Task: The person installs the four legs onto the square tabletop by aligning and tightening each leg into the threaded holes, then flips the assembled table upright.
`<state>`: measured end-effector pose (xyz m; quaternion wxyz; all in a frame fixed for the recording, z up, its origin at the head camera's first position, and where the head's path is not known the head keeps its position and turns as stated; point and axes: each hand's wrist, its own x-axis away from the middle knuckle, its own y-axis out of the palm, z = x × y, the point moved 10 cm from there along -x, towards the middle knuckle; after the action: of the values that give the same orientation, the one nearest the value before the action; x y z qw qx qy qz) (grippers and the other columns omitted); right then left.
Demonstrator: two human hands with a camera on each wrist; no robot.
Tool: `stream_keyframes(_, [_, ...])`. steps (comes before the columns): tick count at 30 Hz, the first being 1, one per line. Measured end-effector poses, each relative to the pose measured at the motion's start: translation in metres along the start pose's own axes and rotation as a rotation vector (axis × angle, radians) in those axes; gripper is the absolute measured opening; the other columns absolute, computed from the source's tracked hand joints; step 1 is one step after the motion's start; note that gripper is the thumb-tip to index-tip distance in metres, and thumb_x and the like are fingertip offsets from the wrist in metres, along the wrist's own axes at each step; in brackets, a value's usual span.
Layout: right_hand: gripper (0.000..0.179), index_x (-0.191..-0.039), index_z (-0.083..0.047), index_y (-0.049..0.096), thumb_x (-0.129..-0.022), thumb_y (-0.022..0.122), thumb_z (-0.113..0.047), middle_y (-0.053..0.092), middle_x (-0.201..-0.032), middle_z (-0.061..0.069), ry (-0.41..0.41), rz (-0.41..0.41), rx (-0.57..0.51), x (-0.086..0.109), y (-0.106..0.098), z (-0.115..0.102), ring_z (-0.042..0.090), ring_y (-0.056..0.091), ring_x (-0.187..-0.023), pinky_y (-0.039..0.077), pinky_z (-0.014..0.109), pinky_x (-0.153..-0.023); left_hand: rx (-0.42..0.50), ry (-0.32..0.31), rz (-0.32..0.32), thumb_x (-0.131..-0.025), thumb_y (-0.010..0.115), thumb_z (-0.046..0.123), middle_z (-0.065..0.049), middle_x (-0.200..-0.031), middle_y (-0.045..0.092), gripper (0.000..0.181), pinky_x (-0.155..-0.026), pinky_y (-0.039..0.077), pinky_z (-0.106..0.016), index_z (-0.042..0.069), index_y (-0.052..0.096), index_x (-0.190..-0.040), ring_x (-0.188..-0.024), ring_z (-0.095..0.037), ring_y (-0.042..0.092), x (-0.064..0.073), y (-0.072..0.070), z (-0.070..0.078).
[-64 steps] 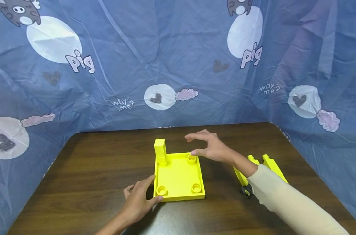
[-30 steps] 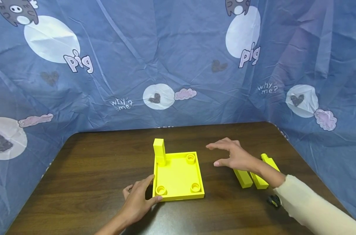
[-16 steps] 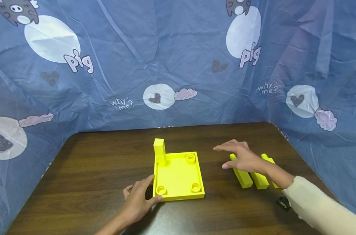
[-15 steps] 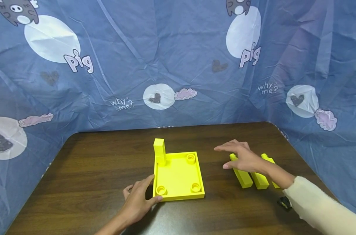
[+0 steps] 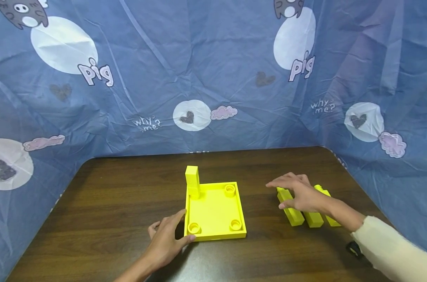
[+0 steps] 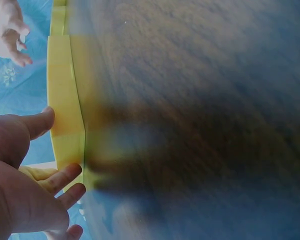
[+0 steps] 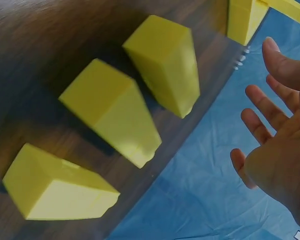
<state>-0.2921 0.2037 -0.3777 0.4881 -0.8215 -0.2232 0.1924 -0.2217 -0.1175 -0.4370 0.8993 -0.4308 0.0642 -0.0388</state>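
Note:
A square yellow tray-like panel lies on the table, with a raised rim and round sockets in its corners. From its far left corner a yellow square post stands upright. My left hand holds the near left corner, thumb on the front rim and fingers along the left side; the left wrist view shows them against the panel's edge. Three more yellow posts with knobbed ends lie side by side at the right. My right hand hovers over them, fingers spread and holding nothing, and partly covers them.
The brown wooden table runs back to a blue printed cloth, which hangs behind and at both sides. A small black object shows at the right sleeve.
My right hand has moved from the panel's far right corner rightward and nearer, to over the lying posts. The left hand and the panel have stayed in place.

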Motion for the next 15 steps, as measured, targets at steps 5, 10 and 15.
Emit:
stream_keyframes(5, [0.063,-0.129,-0.022,0.062,-0.071,0.084,-0.009,0.059,-0.129,-0.001,-0.035,-0.031,0.066,0.008,0.005,0.002,0.023,0.045,-0.118,0.020,0.051,-0.089,-0.003,-0.009,-0.004,-0.076,0.081,0.029,-0.008,-0.124,0.063,0.072,-0.096,0.015,-0.056,0.008,0.051,-0.138,-0.119,-0.030,0.051,0.000,0.000,0.000])
stream_keyframes(10, [0.065,-0.127,-0.021,0.064,-0.067,0.086,-0.008,0.060,-0.129,0.001,-0.081,-0.068,0.168,0.017,0.010,0.002,0.025,0.046,-0.119,0.022,0.051,-0.086,0.000,-0.008,-0.003,-0.077,0.081,0.028,-0.008,-0.124,0.063,0.071,-0.097,0.014,-0.057,0.008,0.051,-0.138,-0.120,-0.031,0.050,-0.001,0.000,0.000])
stream_keyframes(15, [0.065,-0.124,-0.018,0.065,-0.064,0.087,-0.005,0.062,-0.127,0.004,-0.118,-0.068,0.225,0.025,0.012,0.002,0.027,0.048,-0.117,0.025,0.053,-0.085,-0.005,0.003,0.000,-0.076,0.082,0.029,-0.008,-0.122,0.064,0.072,-0.096,0.015,-0.057,0.008,0.050,-0.138,-0.120,-0.031,0.051,-0.001,0.000,0.000])
